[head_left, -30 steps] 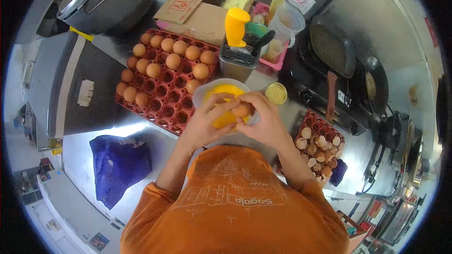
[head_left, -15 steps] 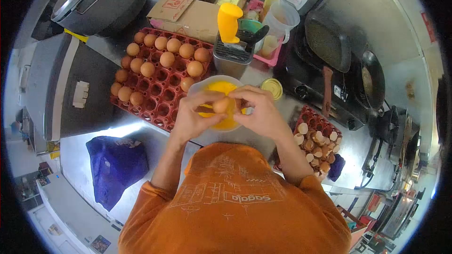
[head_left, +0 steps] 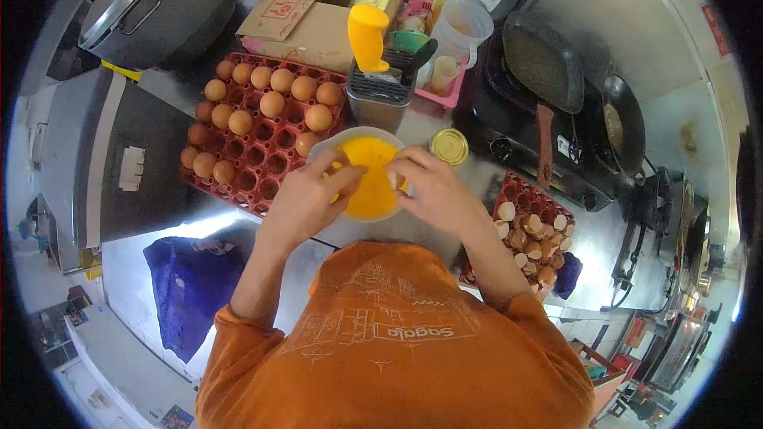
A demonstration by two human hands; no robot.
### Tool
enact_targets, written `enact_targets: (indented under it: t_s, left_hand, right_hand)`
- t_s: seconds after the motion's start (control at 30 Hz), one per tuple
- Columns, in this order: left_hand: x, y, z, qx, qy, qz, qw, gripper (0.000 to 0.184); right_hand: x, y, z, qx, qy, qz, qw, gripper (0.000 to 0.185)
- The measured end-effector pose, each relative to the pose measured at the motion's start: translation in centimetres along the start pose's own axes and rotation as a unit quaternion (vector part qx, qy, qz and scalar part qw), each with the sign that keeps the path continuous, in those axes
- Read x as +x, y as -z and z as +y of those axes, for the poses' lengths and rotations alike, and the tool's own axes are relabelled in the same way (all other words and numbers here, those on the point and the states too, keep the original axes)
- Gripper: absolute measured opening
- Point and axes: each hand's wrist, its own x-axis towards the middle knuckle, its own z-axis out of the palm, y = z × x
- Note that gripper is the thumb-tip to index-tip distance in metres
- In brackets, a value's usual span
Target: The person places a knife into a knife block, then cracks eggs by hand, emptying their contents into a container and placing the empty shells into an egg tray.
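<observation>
A pale bowl (head_left: 319,150) of yellow beaten-looking egg (head_left: 369,183) stands in front of me. My left hand (head_left: 311,199) is over its left side, fingers curled in toward the thumb; what they hold, if anything, is hidden. Across the bowl, my right hand (head_left: 433,191) pinches a whitish piece of eggshell (head_left: 393,179), mostly covered by the fingers. To the left, a red egg tray (head_left: 258,160) carries several brown eggs (head_left: 272,103). On the right, a smaller red tray (head_left: 517,188) is heaped with broken shells (head_left: 534,248).
Behind the bowl stand a metal container (head_left: 380,107) with a yellow-handled tool (head_left: 367,36), a pink basket (head_left: 445,99) and a clear jug (head_left: 461,28). A gold-lidded jar (head_left: 449,145) sits near my right hand. Pans (head_left: 544,63) rest on the stove; a purple cloth (head_left: 191,294) lies left.
The brown egg held between both hands is no longer visible. My hands have moved apart, left hand leftward, exposing more yellow egg in the bowl. The view has shifted slightly.
</observation>
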Motion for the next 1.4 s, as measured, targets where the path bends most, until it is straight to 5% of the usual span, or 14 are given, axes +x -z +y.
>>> enact_targets:
  t_s: [0.17,0.3,0.37,0.5,0.63,0.77,0.87,1.13,1.2,1.27,1.33,1.4]
  left_hand:
    - [-0.3,-0.7,0.1,0.087,-0.013,0.036,0.995,0.039]
    - [-0.3,-2.7,0.0,-0.180,0.036,0.142,0.973,0.048]
    - [-0.1,-4.1,1.1,-0.386,0.136,0.203,0.890,0.053]
    - [0.5,-4.9,2.5,-0.497,0.195,0.226,0.815,0.056]
    - [0.9,-5.3,2.9,-0.460,0.186,0.247,0.832,0.055]
    - [0.5,-5.1,2.1,-0.231,0.150,0.185,0.943,0.056]
    - [0.5,-4.2,2.4,-0.211,0.213,0.162,0.940,0.056]
    - [0.2,-4.2,2.2,-0.377,0.116,0.086,0.915,0.035]
    - [0.2,-4.5,2.4,-0.414,0.118,0.094,0.898,0.034]
    - [0.1,-4.8,1.6,-0.326,0.124,0.096,0.932,0.034]
    - [0.1,-5.0,1.0,-0.292,0.111,0.105,0.944,0.033]
    - [-0.2,-5.0,0.5,-0.242,0.115,0.124,0.956,0.032]
  right_hand:
    - [-0.3,-1.0,0.7,0.071,-0.021,0.052,0.996,0.035]
    - [-0.8,-3.2,2.1,0.223,-0.046,0.100,0.969,0.039]
    - [-0.9,-4.5,2.4,0.315,-0.055,0.128,0.939,0.042]
    - [-1.6,-4.7,1.8,0.440,-0.107,0.130,0.882,0.050]
    - [-1.7,-4.9,2.1,0.435,-0.126,0.127,0.882,0.055]
    - [-1.4,-5.2,1.8,0.371,-0.104,0.125,0.914,0.063]
    - [-0.9,-4.1,1.4,0.248,-0.088,0.098,0.960,0.055]
    - [-4.3,-2.8,2.1,0.142,-0.095,0.150,0.974,0.059]
    - [-7.7,-0.6,3.0,0.138,-0.141,0.175,0.965,0.058]
    - [-12.3,2.2,3.7,0.161,-0.309,0.183,0.919,0.057]
    - [-18.3,3.9,6.2,0.076,-0.377,0.225,0.895,0.055]
    - [-23.5,6.1,6.1,-0.147,-0.452,0.189,0.860,0.052]
